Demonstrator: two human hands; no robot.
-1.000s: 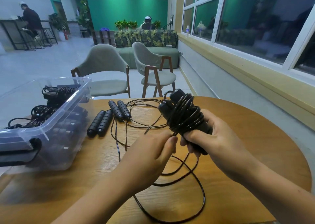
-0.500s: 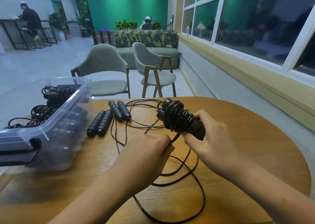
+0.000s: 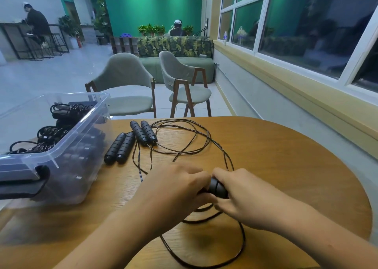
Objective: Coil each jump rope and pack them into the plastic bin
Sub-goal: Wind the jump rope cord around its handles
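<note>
Both hands meet low over the round wooden table (image 3: 286, 166). My right hand (image 3: 243, 195) grips the black handles (image 3: 217, 187) of a partly wound jump rope. My left hand (image 3: 176, 187) covers the wound part and holds its cord; the coil itself is hidden under the two hands. The rope's loose tail (image 3: 241, 246) loops across the table toward me. Two more uncoiled ropes lie further back, one handle pair (image 3: 119, 148) next to the bin, the other pair (image 3: 144, 132) behind it. The clear plastic bin (image 3: 81, 131) at left holds several coiled ropes (image 3: 61, 123).
Loose black cords (image 3: 192, 137) from the two uncoiled ropes spread over the table's middle. Two grey chairs (image 3: 126, 88) stand beyond the far edge. A window wall runs along the right, and people sit in the distance.
Both hands have dropped from mid-air to just above the table with the wound rope, which is now covered by them. The ropes and bin on the table have not moved.
</note>
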